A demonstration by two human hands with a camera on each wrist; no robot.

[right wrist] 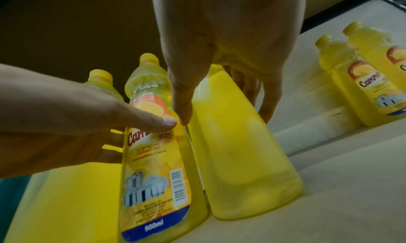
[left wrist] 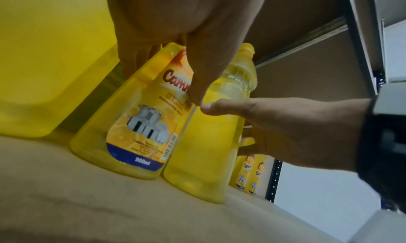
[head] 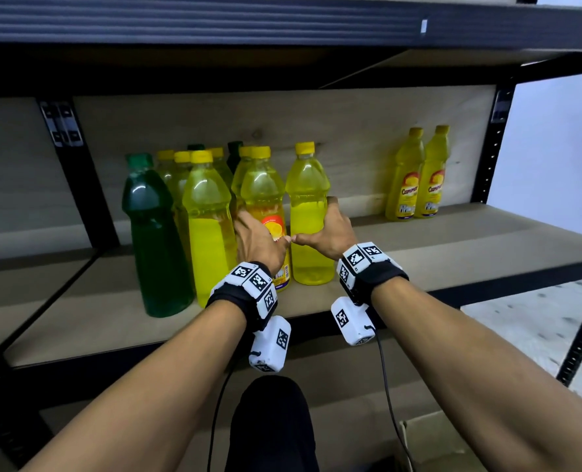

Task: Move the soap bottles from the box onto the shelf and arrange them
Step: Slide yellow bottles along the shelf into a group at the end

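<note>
My left hand [head: 257, 238] wraps the labelled yellow plastic soap bottle [head: 265, 212] on the wooden shelf board [head: 452, 247]; just right of it, my right hand [head: 330, 233] grips the plain yellow soap bottle [head: 308, 212], thumbs touching.

Your head camera looks forward and down along both forearms into the shelf [head: 452, 247]. Each wrist camera sits low by the shelf board, very near, tilted up past its own hand. Both wrist views share the labelled yellow bottle [left wrist: 140, 125] and the plain yellow bottle [right wrist: 241, 160] touching it, and each shows the opposite hand.
</note>
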